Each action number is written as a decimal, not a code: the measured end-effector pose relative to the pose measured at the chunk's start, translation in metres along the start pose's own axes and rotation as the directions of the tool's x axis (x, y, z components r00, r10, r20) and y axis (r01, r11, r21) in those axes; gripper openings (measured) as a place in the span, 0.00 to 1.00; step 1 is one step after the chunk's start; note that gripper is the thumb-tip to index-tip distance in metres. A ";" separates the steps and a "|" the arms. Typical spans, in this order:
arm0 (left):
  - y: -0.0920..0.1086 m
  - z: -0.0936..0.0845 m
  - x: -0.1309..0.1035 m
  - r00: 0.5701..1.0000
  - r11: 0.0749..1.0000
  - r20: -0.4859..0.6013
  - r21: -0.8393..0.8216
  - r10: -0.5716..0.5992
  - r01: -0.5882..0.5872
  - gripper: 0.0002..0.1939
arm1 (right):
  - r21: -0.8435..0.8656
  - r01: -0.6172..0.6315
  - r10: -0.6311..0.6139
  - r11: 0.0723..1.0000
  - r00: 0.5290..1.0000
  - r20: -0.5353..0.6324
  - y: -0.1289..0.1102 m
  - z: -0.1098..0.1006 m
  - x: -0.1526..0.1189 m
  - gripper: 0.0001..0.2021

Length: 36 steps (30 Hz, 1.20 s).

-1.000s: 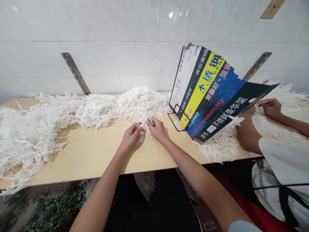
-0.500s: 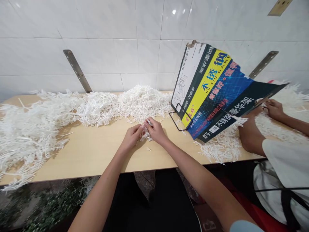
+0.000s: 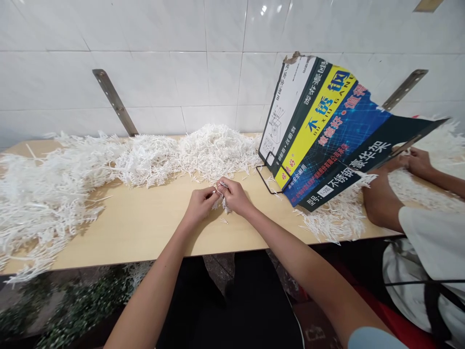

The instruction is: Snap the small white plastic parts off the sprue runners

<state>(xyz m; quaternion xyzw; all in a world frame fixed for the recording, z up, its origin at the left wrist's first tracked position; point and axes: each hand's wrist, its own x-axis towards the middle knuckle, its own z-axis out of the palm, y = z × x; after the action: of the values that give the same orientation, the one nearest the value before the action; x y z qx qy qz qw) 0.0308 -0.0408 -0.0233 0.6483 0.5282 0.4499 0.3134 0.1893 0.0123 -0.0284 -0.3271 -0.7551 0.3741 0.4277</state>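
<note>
My left hand (image 3: 202, 202) and my right hand (image 3: 232, 195) meet above the wooden board, fingertips pinched close together. Both grip a small bunch of thin white branched pieces (image 3: 225, 205), which look like plastic; its ends poke out below the fingers. One or two loose bits (image 3: 224, 221) lie on the board just in front of the hands. Behind them rises a heap of short white pieces (image 3: 220, 150). To the left spreads a larger pile of longer branched white strands (image 3: 47, 194). How the fingertips hold single pieces is too small to make out.
A printed cardboard sheet (image 3: 319, 126) leans in a black wire stand (image 3: 269, 180) on the right. Beyond it, a co-worker's hands (image 3: 417, 161) are near more white pieces (image 3: 334, 220). Metal brackets (image 3: 115, 104) stand against the tiled wall. Green leafy plants (image 3: 83, 305) are below the board's front edge.
The view has shifted slightly. My hands stay in nearly the same place, fingers moving a little, and more of the white bunch shows beneath my right hand.
</note>
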 end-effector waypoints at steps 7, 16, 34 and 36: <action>-0.002 0.003 0.005 0.995 0.977 0.080 -0.199 -0.064 0.079 0.21 | 0.393 -0.147 0.181 0.908 0.982 -0.051 0.011 -0.002 0.006 0.12; -0.007 0.002 0.004 0.972 0.995 -0.229 -0.092 -0.056 0.036 0.13 | 0.520 -0.198 0.325 0.831 0.931 -0.165 0.020 -0.011 0.020 0.18; -0.007 0.005 0.005 0.887 0.923 -0.289 0.250 0.360 -0.293 0.11 | 0.226 -0.240 0.240 0.944 0.970 0.029 0.007 -0.003 0.009 0.26; -0.006 0.005 0.005 0.909 0.934 -0.254 0.230 0.330 -0.274 0.12 | 0.227 -0.254 0.250 0.940 0.967 0.048 0.007 -0.003 0.009 0.26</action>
<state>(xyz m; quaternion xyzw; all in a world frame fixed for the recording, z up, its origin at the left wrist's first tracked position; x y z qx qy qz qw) 0.0326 -0.0343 -0.0295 0.6765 0.5015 0.5306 0.0963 0.1897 0.0245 -0.0298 -0.3655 -0.6621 0.5143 0.4044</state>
